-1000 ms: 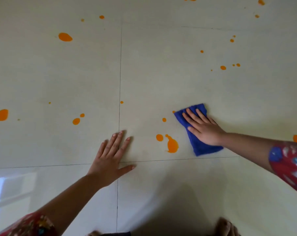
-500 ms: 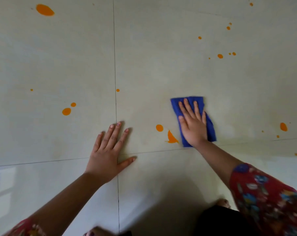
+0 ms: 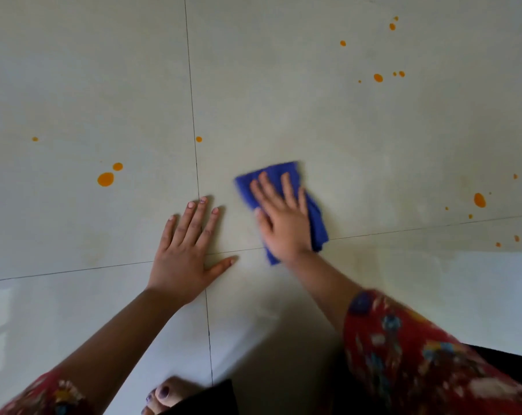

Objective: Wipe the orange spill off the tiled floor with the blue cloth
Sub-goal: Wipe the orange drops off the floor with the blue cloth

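Where the tiled floor [image 3: 283, 85] stretches out past the little finger of the left hand [image 3: 184, 253], a large orange drop [image 3: 105, 179] sits with a smaller drop [image 3: 117, 166] just beside it, and a tiny speck [image 3: 35, 139] lies farther off. The left hand lies palm down on the floor, fingers straight and spread, holding nothing. Its middle fingertip rests on the upright grout line [image 3: 190, 85] and its thumb points toward the cloth. Well ahead of its index fingertip, right beside that line, is another small drop [image 3: 198, 139]. Just beyond the thumb tip, the right hand [image 3: 283, 229] presses the blue cloth [image 3: 279, 172] flat against the floor with straight, slightly spread fingers, none of them curled round it. The cloth shows ahead of the fingertips, along the little-finger side and behind the heel of the palm, and it lies across the other grout line. Far ahead of the right fingertips a scatter of small drops [image 3: 378, 77] dots the tile. Out past the right little finger, well apart from the cloth, lies an oval drop [image 3: 479, 200] with a few specks near it.
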The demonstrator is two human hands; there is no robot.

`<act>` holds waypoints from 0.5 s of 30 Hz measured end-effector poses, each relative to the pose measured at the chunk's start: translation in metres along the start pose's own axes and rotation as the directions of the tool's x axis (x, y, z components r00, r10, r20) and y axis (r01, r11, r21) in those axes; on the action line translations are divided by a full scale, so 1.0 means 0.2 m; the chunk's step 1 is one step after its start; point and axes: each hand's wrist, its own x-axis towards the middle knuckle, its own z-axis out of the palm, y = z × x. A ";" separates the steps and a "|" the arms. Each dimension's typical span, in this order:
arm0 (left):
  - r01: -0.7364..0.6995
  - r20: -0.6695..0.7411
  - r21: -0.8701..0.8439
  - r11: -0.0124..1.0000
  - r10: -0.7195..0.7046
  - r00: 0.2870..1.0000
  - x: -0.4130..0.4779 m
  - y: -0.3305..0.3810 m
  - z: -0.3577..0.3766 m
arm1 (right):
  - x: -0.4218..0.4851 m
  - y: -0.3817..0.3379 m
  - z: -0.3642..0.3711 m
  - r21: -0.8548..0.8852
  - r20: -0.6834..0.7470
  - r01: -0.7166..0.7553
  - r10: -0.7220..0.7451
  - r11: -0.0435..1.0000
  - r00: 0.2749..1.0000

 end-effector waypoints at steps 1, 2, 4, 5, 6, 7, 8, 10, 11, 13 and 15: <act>-0.002 0.007 -0.001 1.000 0.002 1.000 -0.01 0.00 0.00 | -0.14 -0.05 0.02 0.010 0.029 0.115 -0.115 0.993 0.993; -0.002 0.009 -0.002 1.000 0.002 1.000 -0.01 0.00 0.00 | -0.30 -0.05 0.02 0.028 0.058 0.178 -0.179 0.984 0.982; 0.003 0.013 0.000 1.000 -0.003 1.000 -0.02 0.00 0.00 | -0.52 0.06 0.00 0.055 0.043 0.137 -0.139 0.989 0.989; 0.006 0.013 0.005 1.000 -0.006 1.000 -0.02 0.00 -0.01 | -0.53 0.15 0.00 0.067 0.012 0.034 -0.035 0.997 0.999; 0.006 0.014 0.009 1.000 -0.006 1.000 -0.02 -0.01 -0.01 | -0.48 0.20 -0.02 0.069 -0.003 -0.129 0.130 0.989 0.992; 0.003 0.012 0.010 1.000 -0.004 1.000 -0.02 -0.01 -0.01 | -0.38 0.23 -0.01 0.075 -0.033 -0.303 0.306 0.950 0.952; -0.001 0.008 0.006 1.000 0.001 1.000 -0.02 -0.01 0.00 | -0.25 0.22 -0.02 0.078 -0.061 -0.431 0.435 0.899 0.898; -0.013 0.008 -0.006 1.000 0.013 1.000 -0.01 -0.01 0.00 | -0.12 0.08 0.00 0.082 -0.078 -0.406 0.412 0.910 0.908; -0.015 0.011 -0.014 1.000 0.015 1.000 -0.01 -0.01 0.00 | -0.15 0.01 0.03 0.054 -0.066 -0.255 0.258 0.965 0.964; -0.011 0.006 -0.029 1.000 0.011 1.000 -0.02 0.00 0.00 | -0.36 -0.04 0.05 0.026 0.028 0.046 -0.047 0.999 0.998; -0.008 0.002 -0.031 0.999 0.008 1.000 -0.02 0.00 0.00 | -0.50 0.05 0.02 0.043 0.020 0.065 -0.066 0.997 0.998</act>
